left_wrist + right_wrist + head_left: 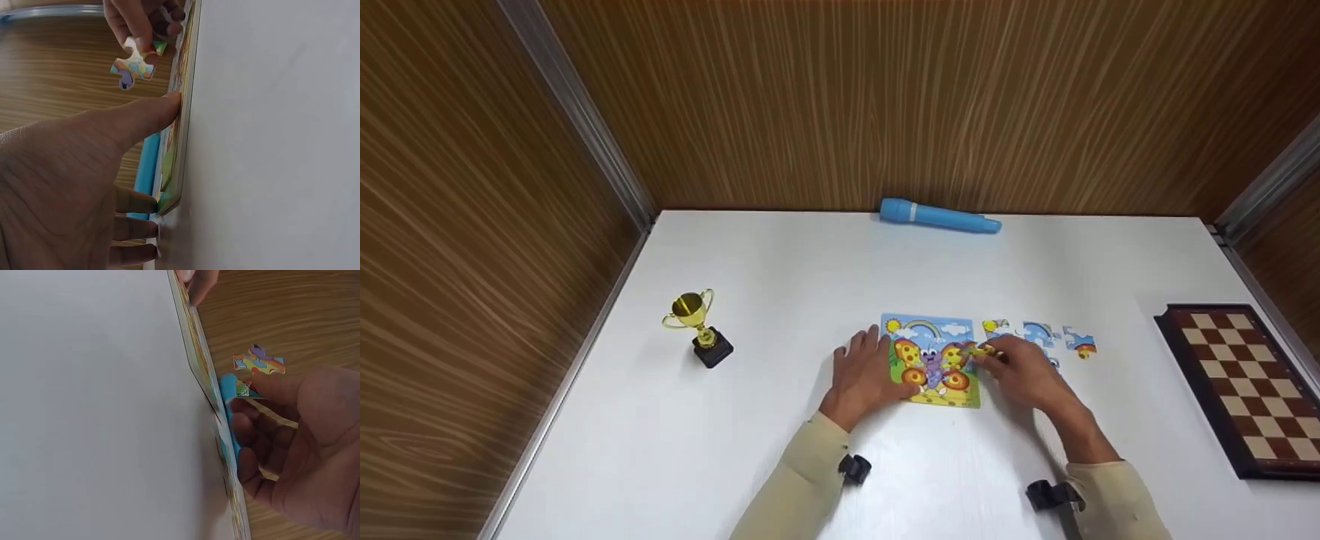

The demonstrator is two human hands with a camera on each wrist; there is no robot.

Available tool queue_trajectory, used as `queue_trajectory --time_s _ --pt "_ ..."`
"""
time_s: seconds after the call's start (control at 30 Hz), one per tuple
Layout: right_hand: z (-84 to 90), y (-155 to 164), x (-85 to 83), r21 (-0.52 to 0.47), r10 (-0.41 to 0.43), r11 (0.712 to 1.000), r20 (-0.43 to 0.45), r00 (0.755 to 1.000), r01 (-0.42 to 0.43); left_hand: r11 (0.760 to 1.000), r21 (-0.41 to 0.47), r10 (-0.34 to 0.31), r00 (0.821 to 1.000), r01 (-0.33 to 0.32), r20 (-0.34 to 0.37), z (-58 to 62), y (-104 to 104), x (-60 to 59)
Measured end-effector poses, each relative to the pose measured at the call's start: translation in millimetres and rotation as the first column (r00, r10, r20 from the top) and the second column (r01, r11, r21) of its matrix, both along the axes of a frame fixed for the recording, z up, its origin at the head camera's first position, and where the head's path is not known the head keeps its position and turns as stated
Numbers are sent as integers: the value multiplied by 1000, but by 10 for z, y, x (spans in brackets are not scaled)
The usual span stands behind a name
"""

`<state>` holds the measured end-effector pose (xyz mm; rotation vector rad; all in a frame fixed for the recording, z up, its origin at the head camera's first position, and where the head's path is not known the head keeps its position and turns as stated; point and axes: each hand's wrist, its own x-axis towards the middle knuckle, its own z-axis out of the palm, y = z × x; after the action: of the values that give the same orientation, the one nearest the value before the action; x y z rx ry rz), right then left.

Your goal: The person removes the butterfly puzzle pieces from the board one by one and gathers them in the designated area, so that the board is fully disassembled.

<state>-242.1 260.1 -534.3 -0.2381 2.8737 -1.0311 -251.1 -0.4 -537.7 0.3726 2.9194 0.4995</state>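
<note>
A square butterfly puzzle board (952, 400) lies on the white table. My left hand (864, 379) rests against its left side, fingers extended along the edge, with the thumb pressing on the front part. Between thumb and fingers my right hand (1027, 375) pinches a jigsaw piece (135, 66) printed in yellow, orange and purple. That piece is held up over the board's right side, tilted, and shows above the thumb in the right wrist view. Several loose pieces (1039, 332) lie right of the board, some partly hidden behind the right hand.
A small gold trophy (697, 330) on a black base stands at the left. Near the back wall lies a blue toy microphone (941, 216). A checkered game board (1249, 386) with a dark frame is at the right edge. Wood-patterned walls enclose the back and sides.
</note>
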Motion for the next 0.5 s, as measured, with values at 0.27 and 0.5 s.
queue_trajectory --time_s 0.27,0.5 --pt "62 468 108 -28 -93 995 -64 994 91 1000 9 -9 1000 9 22 22 -20 5" --pt "80 949 239 -4 -198 980 -87 976 198 1000 -2 -29 999 29 17 19 -33 3"
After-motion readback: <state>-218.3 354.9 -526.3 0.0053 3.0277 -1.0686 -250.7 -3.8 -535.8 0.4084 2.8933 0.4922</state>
